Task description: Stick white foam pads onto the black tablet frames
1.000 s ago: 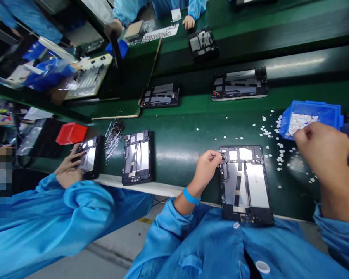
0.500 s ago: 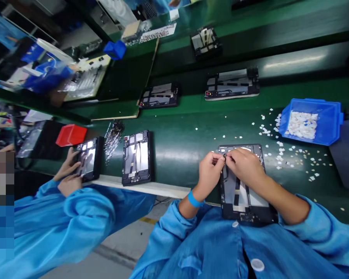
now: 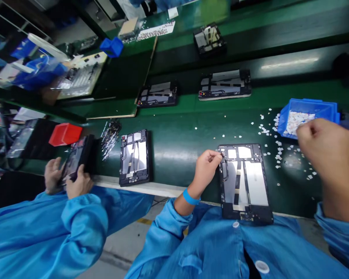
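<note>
An open tablet back frame lies on the green bench in front of me, black with silver panels and cables. My left hand pinches something small at the frame's top left corner; what it is cannot be made out. My right hand is raised off to the right, fingers curled, beside the blue parts bin of small white pieces. Whether it holds a piece is hidden.
Small white bits litter the bench between frame and bin. Another tablet frame lies to the left, beside loose dark parts and a red bin. A co-worker's hands hold a tablet at left. More frames ride the conveyor behind.
My right hand left the frame's top edge and swung right to the blue bin. My left hand stayed put. The co-worker tilted their tablet up in both hands.
</note>
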The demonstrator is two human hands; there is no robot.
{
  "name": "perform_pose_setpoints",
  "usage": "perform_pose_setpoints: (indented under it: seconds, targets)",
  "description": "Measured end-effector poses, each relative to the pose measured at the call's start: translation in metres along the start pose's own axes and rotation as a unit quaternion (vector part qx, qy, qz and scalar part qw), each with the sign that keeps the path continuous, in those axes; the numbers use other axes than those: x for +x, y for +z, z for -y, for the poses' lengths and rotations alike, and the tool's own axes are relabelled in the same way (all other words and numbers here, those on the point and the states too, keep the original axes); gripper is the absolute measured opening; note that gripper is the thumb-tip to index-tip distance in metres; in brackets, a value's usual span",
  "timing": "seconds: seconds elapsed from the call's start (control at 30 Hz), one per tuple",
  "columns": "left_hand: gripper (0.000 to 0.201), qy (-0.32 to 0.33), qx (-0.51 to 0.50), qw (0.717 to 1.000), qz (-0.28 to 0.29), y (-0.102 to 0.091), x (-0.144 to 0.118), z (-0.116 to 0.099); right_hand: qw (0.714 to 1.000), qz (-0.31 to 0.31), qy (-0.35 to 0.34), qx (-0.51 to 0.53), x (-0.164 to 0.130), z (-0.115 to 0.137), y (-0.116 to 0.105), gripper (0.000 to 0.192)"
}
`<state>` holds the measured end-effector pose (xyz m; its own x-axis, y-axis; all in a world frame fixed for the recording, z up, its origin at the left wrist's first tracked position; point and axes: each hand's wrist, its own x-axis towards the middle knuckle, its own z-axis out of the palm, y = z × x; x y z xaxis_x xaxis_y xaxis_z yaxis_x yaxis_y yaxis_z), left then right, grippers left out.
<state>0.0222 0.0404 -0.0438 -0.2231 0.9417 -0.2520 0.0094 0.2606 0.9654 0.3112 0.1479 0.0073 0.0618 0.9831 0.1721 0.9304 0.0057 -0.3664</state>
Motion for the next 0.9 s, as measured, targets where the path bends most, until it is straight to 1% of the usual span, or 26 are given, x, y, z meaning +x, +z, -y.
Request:
perform_pose_setpoints:
  seconds: [0.03,0.1,0.17,0.2,0.27,0.3,0.37,0.43,0.47,0.57,0.73,0.83,0.9]
  targets:
    - [0.013,0.011,0.013,1.000,0.008,-0.003,-0.001,-0.002,0.998,0.037,-0.036,0.029,-0.006,0.009,0.001,0.025]
    - [0.016,0.042,0.057,0.997,0.009,-0.011,-0.002,-0.005,0.980,0.130,-0.099,0.115,-0.022,0.039,0.012,0.025]
    - [0.016,0.087,0.133,0.987,-0.016,-0.021,-0.002,-0.006,0.957,0.219,-0.106,0.158,-0.034,0.074,0.029,0.022]
    - [0.015,0.115,0.182,0.976,-0.027,-0.026,-0.001,-0.005,0.949,0.255,-0.098,0.157,-0.036,0.088,0.037,0.021]
    - [0.014,0.180,0.285,0.941,-0.026,-0.035,0.002,-0.004,0.941,0.300,-0.085,0.128,-0.034,0.107,0.051,0.021]
    - [0.016,0.213,0.332,0.919,-0.012,-0.039,0.004,-0.002,0.940,0.311,-0.086,0.109,-0.032,0.112,0.056,0.023]
    - [0.020,0.269,0.403,0.875,0.026,-0.041,0.007,0.000,0.942,0.313,-0.102,0.070,-0.026,0.117,0.063,0.026]
    - [0.024,0.303,0.447,0.840,0.053,-0.040,0.011,0.002,0.944,0.305,-0.116,0.041,-0.022,0.117,0.067,0.028]
    - [0.027,0.313,0.464,0.826,0.063,-0.039,0.012,0.002,0.945,0.302,-0.118,0.027,-0.022,0.117,0.068,0.028]
    - [0.031,0.325,0.498,0.800,0.081,-0.036,0.015,0.002,0.944,0.307,-0.121,-0.004,-0.022,0.120,0.071,0.029]
    - [0.034,0.336,0.533,0.771,0.093,-0.036,0.020,0.001,0.933,0.331,-0.139,-0.034,-0.015,0.127,0.070,0.030]
    - [0.035,0.342,0.568,0.741,0.106,-0.038,0.022,0.002,0.923,0.354,-0.141,-0.048,-0.008,0.130,0.070,0.028]
    - [0.036,0.346,0.592,0.719,0.116,-0.039,0.023,0.001,0.922,0.360,-0.135,-0.048,-0.006,0.130,0.070,0.027]
